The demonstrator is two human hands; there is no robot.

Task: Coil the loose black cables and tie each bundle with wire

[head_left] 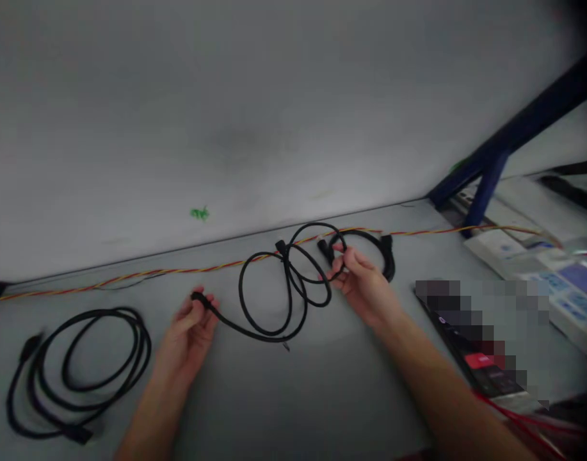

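Note:
A black cable (268,336) hangs in loose loops between my two hands. My left hand (193,323) is closed around its plug end, thumb pressed on the dark connector. Over on the right, my right hand (363,278) pinches a loop of the same cable. A black connector (280,246) shows at the top of the loops. Just behind my right hand lies another black cable (367,235), its connectors close to my fingers. A coiled black cable (146,349) rests on the table to the left of my left hand.
A twisted red and yellow wire (216,266) runs along the back of the grey table (283,410), near the wall. At right are a dark flat device (485,362), partly pixelated, a white and blue box (569,298), red wires (523,422) and a blue metal frame (485,186).

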